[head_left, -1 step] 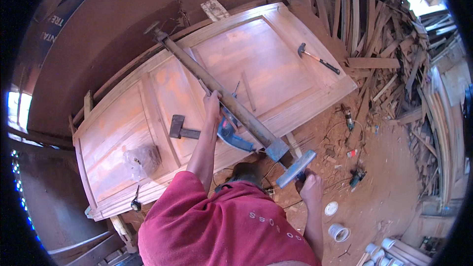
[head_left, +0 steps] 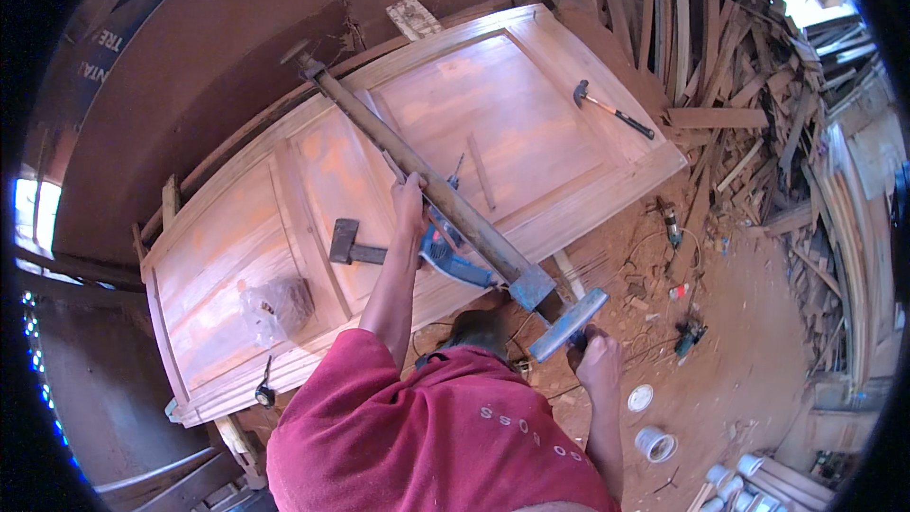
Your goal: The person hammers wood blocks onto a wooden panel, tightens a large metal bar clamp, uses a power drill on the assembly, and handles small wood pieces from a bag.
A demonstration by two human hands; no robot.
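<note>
A long metal bar clamp [head_left: 422,171] lies slantwise across a pale wooden panelled door [head_left: 559,199]. My right hand [head_left: 599,360] is closed round the dark handle behind the clamp's blue end plate [head_left: 569,324], just past the door's near edge. My left hand [head_left: 409,201] is closed beside the middle of the bar, on what looks like a thin wooden strip [head_left: 444,229] running along it. Partly under the bar and left forearm sits a blue power drill [head_left: 455,265]. A dark-headed mallet [head_left: 345,241] lies left of that forearm, which is near its handle.
A claw hammer [head_left: 616,111] and a clear plastic bag [head_left: 275,308] rest on the door. A tape measure [head_left: 264,394] is at its near left edge. Power tools with cords [head_left: 689,334] and a white tub [head_left: 654,444] stand on the dusty floor. Scrap wood [head_left: 739,66] is heaped right.
</note>
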